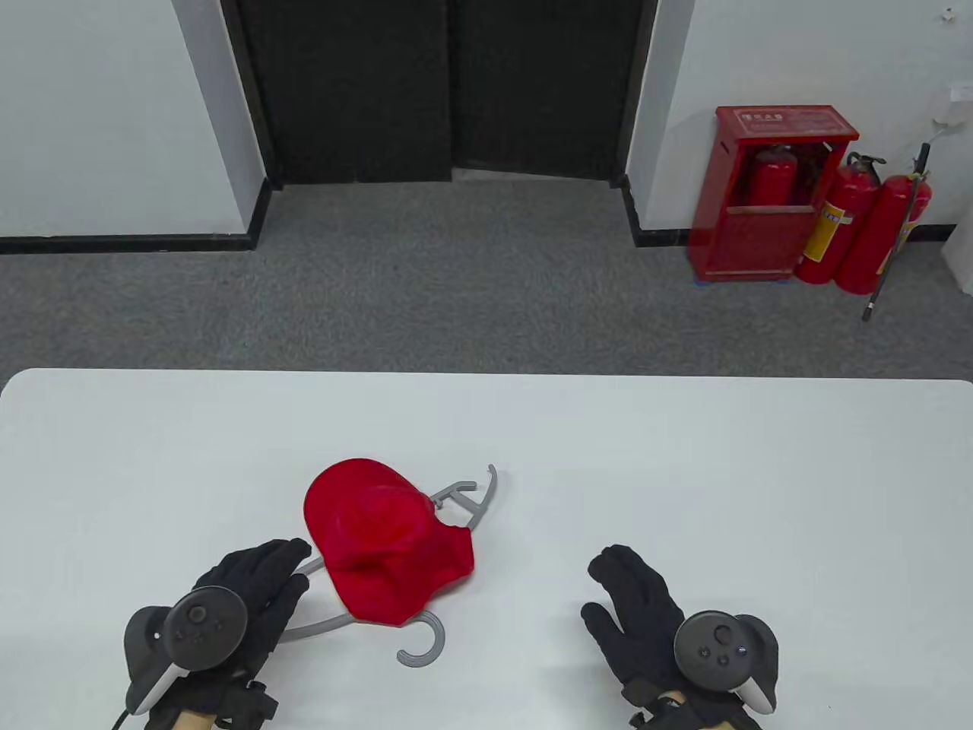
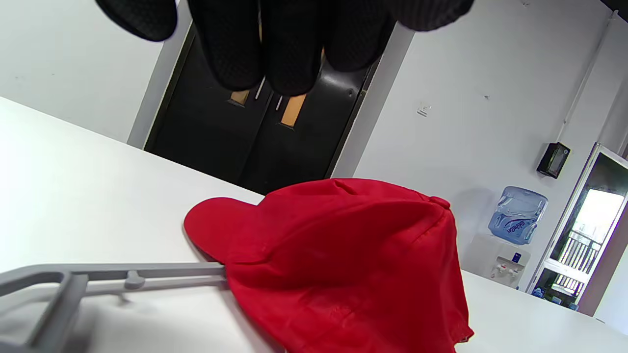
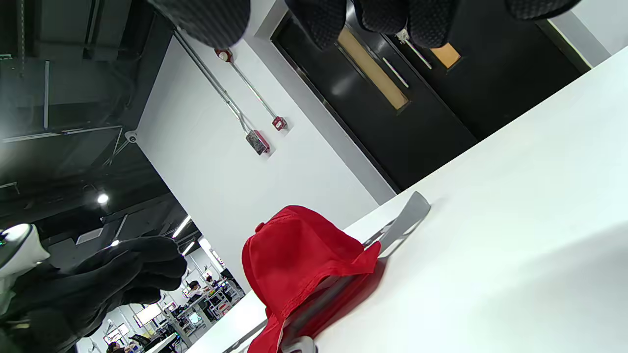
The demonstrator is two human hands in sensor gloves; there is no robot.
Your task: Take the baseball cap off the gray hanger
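One red baseball cap (image 1: 388, 536) sits on the gray hanger (image 1: 426, 642), lower centre-left of the table view, crown draped over the hanger's middle, brim toward upper left. Hanger lies flat on the white table (image 1: 684, 471); its hook curls out below the cap, one arm sticks out at upper right, the other runs lower left under the left hand (image 1: 251, 601). In the left wrist view the cap (image 2: 343, 264) fills lower centre, with the hanger arm (image 2: 113, 279) coming out of it to the left edge, flat on the table (image 2: 73, 196). In the right wrist view the cap (image 3: 299, 260) is lower centre, a hanger tip (image 3: 407, 215) poking out right of it.

Left hand at lower left of the table view, fingers loosely extended, tips right at the cap's left edge over the hanger arm; contact cannot be told. Its fingertips (image 2: 289, 59) hang from the top edge of its wrist view, holding nothing. It also shows at lower left of the right wrist view (image 3: 98, 284).

Right hand (image 1: 654, 616) at lower right, well apart from the cap, fingers spread and extended, empty, above the bare table. Its fingertips (image 3: 324, 19) show at the top edge of its wrist view.

Red extinguisher cabinet (image 1: 768, 205) and extinguishers (image 1: 874, 228) upper right, black double door (image 1: 448, 84) top centre, gray carpet (image 1: 380, 289) between
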